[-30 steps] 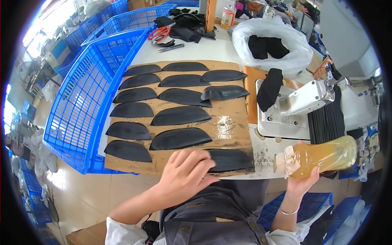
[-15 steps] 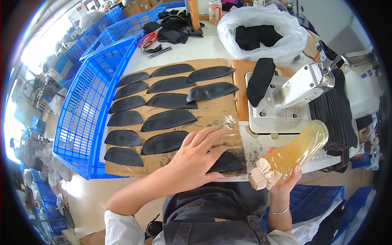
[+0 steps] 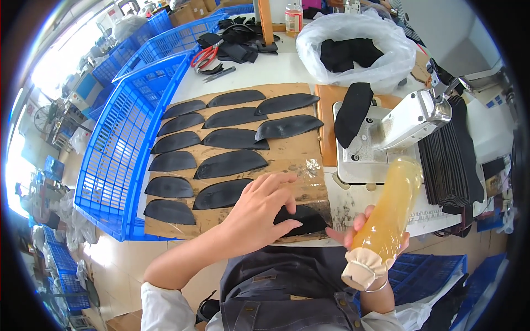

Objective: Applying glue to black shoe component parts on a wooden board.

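Near-right bottle [image 3: 389, 207] was amber-yellow with a cream cover [image 3: 363, 268] | curved pieces [image 3: 231, 165] were plain black | cardboard [image 3: 301, 158] was brown with dark smudges | counter [image 3: 259, 71] was white | left basket [image 3: 105, 165] was blue, latticed | far scissors [image 3: 207, 54] had red handles | far bag [image 3: 353, 81] was cloudy white | near apron [image 3: 287, 276] was dark grey | sleeves [image 3: 165, 309] were white

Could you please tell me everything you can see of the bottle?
The bottle is transparent, rounded and glossy, glass or plastic I cannot tell, with yellowish contents. A pale, gathered, cloth-like cover wraps one end. The right hand holds it slanted, gripping near the cover, which points down-left in view; the bare end points up-right.
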`<state>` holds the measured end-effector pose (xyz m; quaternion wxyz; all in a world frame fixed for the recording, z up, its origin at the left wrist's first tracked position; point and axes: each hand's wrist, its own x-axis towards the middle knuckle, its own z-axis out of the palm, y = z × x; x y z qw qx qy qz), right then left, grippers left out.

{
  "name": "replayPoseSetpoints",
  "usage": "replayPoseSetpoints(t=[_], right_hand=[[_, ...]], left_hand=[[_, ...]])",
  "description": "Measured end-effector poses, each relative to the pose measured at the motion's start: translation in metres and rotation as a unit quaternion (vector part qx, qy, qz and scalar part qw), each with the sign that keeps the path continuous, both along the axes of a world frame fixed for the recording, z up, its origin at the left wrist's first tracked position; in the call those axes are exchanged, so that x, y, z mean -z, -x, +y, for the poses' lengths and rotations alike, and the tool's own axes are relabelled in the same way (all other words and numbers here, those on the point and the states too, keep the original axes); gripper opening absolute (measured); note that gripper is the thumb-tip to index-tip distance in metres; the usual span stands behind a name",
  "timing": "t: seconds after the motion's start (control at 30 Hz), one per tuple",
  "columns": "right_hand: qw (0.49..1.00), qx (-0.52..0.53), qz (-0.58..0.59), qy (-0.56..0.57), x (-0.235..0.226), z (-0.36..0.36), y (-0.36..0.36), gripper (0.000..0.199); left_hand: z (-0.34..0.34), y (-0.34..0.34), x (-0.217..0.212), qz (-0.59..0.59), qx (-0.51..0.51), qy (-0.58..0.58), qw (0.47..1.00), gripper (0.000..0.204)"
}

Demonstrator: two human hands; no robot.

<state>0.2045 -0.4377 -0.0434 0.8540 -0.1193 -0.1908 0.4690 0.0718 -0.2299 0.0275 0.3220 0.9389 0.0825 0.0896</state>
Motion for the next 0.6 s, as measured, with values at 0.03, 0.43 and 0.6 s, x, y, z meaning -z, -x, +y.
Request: replayPoseSetpoints(t=[0.03, 0.43, 0.6], right_hand=[[0.999, -0.038, 0.01, -0.006, -0.002, 0.002, 0.001, 0.077], [0.998, -0.031, -0.02, 0.047, 0.004, 0.016, 0.005, 0.078], [0.998, -0.03, 0.001, 0.048, 0.005, 0.017, 0.006, 0.077]], left_hand=[[-0.001, 0.002, 0.001, -0.002, -0.002, -0.002, 1.0, 0.023], [0.046, 0.031, -0.05, -0.208, -0.247, -0.018, 0.946, 0.015], [0.045, -0.018, -0.039, -0.271, -0.244, -0.302, 0.881, 0.015]])
